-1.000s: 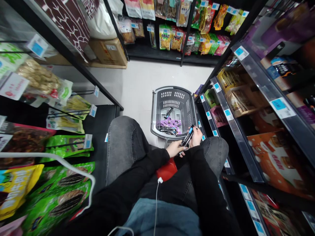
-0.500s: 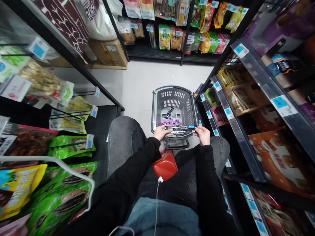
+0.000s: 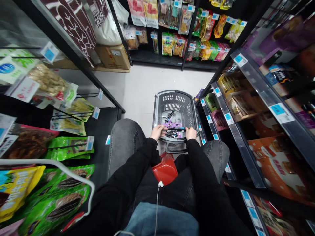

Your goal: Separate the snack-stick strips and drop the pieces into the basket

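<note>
A: What's each hand on, & why like that?
B: L hand (image 3: 157,132) is pinched on one end of the black stick packs (image 3: 176,129), R hand (image 3: 191,133) on the other. Prob. bc long thin packs sit straighter w/ a grip at both ends. Exact no. unclear, they overlap.
A: Held where?
B: Over the near end of the grey basket (image 3: 173,102), which is on the floor (image 3: 140,85) just beyond & b/w the knees (image 3: 126,134). Likely so both hands reach it easily, & a slipped pack would land inside.
A: & in it?
B: Purple packs (image 3: 172,125) heaped loosely near the hands, plus a lone black pack (image 3: 169,115) lying slantwise farther back.
A: Basket handle (image 3: 176,151)?
B: Sticks out toward the person, so the opening's unblocked, I'd say.
A: Red thing?
B: Red item (image 3: 165,169) on the lap, white cable (image 3: 157,203) attached; resting there prob. leaves both hands free.
</note>
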A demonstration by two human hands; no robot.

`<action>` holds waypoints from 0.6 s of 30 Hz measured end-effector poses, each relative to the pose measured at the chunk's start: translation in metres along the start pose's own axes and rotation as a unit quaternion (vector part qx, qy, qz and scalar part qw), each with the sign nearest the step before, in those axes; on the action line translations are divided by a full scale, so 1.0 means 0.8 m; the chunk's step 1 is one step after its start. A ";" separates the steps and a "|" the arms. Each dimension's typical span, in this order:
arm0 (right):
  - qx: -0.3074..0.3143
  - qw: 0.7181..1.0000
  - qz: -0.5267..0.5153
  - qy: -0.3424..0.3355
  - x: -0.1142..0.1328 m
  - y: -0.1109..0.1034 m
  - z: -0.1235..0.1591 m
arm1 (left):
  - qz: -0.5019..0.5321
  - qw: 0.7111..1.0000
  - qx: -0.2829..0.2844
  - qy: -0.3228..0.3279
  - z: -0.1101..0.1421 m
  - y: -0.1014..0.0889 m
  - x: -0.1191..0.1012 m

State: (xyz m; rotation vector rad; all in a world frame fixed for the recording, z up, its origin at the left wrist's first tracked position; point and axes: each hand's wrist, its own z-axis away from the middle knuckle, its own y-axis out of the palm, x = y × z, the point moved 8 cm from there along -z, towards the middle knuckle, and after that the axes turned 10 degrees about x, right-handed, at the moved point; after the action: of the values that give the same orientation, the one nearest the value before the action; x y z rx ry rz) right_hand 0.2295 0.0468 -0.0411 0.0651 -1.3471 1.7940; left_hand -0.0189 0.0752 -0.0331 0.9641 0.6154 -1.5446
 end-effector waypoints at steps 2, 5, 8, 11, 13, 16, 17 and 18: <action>-0.011 0.999 0.039 0.025 0.000 -0.006 -0.007 | -0.013 1.000 0.009 -0.006 0.005 0.001 -0.002; -0.054 0.996 0.070 0.018 0.008 -0.065 -0.017 | -0.023 0.999 0.044 -0.008 0.005 0.012 -0.007; -0.169 0.969 0.155 -0.095 0.049 -0.189 -0.010 | -0.068 0.993 0.088 -0.033 -0.012 0.023 0.004; -0.332 0.885 0.265 -0.192 0.099 -0.340 0.034 | -0.167 0.977 0.134 0.002 -0.034 0.033 0.012; -0.422 0.842 0.297 -0.159 0.112 -0.440 0.062 | -0.254 0.955 0.147 0.042 -0.038 0.039 0.011; -0.450 0.824 0.337 -0.069 0.115 -0.548 0.068 | -0.374 0.914 0.135 0.081 -0.027 0.044 0.000; -0.423 0.829 0.361 -0.051 0.115 -0.566 0.058 | -0.403 0.901 0.131 0.089 -0.022 0.046 -0.005; -0.388 0.836 0.387 -0.036 0.115 -0.577 0.045 | -0.425 0.891 0.128 0.096 -0.018 0.049 -0.009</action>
State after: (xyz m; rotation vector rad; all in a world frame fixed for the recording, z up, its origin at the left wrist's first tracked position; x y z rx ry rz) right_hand 0.4585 0.0908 0.3697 -0.9895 -2.2717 1.6788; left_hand 0.0222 0.0827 -0.0296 1.1228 1.0872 -2.3669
